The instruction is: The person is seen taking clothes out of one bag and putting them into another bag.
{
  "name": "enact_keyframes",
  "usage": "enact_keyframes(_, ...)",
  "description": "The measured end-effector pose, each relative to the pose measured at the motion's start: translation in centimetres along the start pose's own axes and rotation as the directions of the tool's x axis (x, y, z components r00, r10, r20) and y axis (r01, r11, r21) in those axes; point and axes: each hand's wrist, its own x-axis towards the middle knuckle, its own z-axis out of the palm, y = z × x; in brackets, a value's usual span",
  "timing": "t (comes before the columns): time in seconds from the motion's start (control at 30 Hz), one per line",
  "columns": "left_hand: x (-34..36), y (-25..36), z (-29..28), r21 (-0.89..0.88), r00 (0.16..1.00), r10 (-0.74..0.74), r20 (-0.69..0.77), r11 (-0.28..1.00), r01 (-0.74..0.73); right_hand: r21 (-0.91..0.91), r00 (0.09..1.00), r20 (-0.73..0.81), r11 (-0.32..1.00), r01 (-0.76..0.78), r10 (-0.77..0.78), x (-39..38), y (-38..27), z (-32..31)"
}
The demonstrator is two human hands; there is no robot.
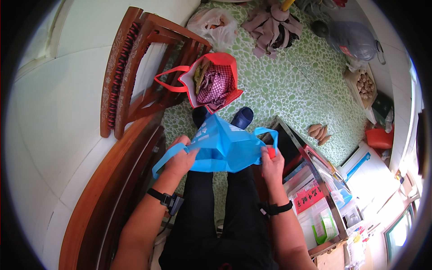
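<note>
I hold a blue non-woven bag (222, 148) over my lap, with white print on its upper part and its loop handles hanging at either side. My left hand (181, 157) is closed on the bag's left edge near one handle. My right hand (272, 162) grips the right edge, with a small red patch at its fingers that I cannot make out. Beyond my dark shoes (242, 118), a red tote bag (231, 92) stands open on the floor, filled with checked pink cloth (213, 85).
Left are a carved wooden chair (119, 81) and wooden bench (81, 216). A cluttered low shelf unit (310, 193) sits right. A white plastic bag (211, 27), mop head (272, 31), water jug (351, 40), sweet potatoes (319, 132) and red bucket (378, 137) lie around the green patterned floor (306, 81).
</note>
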Motion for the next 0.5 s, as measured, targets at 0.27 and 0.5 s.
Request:
enact_keyframes(0.27, 0.5, 2.3, -0.4, -0.044, 0.925, -0.374, -0.070, 0.927, 0.372, 0.308, 0.971, 0.188, 0.931, -0.198, 0.144, 0.6, -4.9, -1.2)
enact_keyframes(0.5, 0.1, -0.7, 0.7, -0.106, 0.914, -0.402, -0.060, 0.913, 0.395, 0.582, 0.976, 0.130, 0.783, -0.219, 0.176, 3.9, -6.2, -3.8)
